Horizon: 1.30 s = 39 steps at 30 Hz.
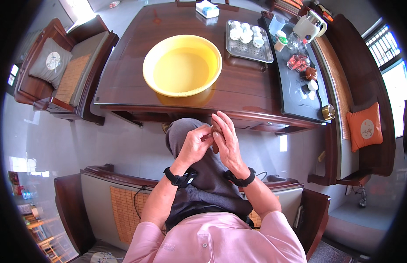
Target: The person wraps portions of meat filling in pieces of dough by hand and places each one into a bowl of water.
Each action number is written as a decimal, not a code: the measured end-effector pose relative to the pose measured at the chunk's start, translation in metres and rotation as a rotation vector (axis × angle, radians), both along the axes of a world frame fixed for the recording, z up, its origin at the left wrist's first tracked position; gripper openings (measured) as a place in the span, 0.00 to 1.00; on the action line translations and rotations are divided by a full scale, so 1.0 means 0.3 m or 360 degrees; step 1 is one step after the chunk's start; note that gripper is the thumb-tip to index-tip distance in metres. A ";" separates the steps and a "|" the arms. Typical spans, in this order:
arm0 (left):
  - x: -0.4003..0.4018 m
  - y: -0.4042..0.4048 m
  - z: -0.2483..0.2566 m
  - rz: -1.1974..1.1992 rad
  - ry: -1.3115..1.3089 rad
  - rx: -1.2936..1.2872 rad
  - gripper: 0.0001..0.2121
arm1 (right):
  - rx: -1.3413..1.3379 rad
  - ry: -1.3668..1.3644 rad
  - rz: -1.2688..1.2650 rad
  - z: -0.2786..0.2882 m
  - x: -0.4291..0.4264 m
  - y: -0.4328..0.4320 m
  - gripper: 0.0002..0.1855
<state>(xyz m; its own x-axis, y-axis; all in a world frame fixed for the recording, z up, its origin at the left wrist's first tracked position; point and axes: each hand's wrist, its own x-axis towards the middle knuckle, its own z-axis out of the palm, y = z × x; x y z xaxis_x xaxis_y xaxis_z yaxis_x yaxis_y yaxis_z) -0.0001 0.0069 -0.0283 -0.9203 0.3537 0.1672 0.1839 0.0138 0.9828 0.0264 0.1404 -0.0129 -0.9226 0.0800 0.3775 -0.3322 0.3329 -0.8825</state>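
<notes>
Above my lap, in front of the table edge, both hands meet around a small reddish-brown object [215, 148]. Its exact kind cannot be made out, since fingers cover much of it. My right hand [227, 142] holds it between the thumb and the long, nearly straight fingers. From the left, my left hand [196, 146] pinches its thumb and fingertips together against the object's side. A tiny pale bit shows near those fingertips, too small to identify. Beyond the hands, a yellow plastic basin [149, 70] with cloudy yellowish liquid stands on the dark wooden table [124, 75].
Right of the basin lies a metal tray [248, 54] of white cups. A black tea tray [294, 98] carries glasses, a brown teapot [311, 74] and an electric kettle [308, 28]. Tissues [207, 9] sit at the back. Wooden seats flank the table; a sofa [98, 200] is behind me.
</notes>
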 end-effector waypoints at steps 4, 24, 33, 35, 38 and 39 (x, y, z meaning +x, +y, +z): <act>-0.007 -0.006 -0.007 -0.0081 0.0163 -0.0091 0.04 | -0.0055 -0.0060 0.0074 0.001 0.000 0.014 0.18; -0.028 -0.043 -0.036 -0.0216 -0.0753 0.0744 0.11 | -0.0923 -0.0278 0.0434 -0.063 -0.034 0.017 0.29; -0.026 -0.020 -0.022 -0.0353 -0.0383 0.0154 0.09 | -0.1129 -0.0695 0.0006 -0.044 -0.098 0.047 0.15; -0.022 -0.005 -0.004 -0.0380 -0.0482 0.0231 0.10 | -0.1257 -0.0709 -0.0042 -0.051 -0.110 0.055 0.16; -0.024 -0.004 -0.001 -0.0435 -0.0548 0.0268 0.10 | -0.1465 -0.0787 -0.0063 -0.035 -0.113 0.061 0.16; -0.024 -0.005 -0.001 -0.0434 -0.0548 0.0269 0.10 | -0.1548 -0.0850 -0.0048 -0.031 -0.109 0.064 0.17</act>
<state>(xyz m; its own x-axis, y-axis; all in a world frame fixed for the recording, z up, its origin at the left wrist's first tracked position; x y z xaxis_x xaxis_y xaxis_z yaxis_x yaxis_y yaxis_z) -0.0072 0.0055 -0.0285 -0.8094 0.5846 -0.0555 -0.1787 -0.1552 0.9716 -0.0063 0.1597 -0.0222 -0.9405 0.1512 -0.3042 0.1656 -0.5779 -0.7992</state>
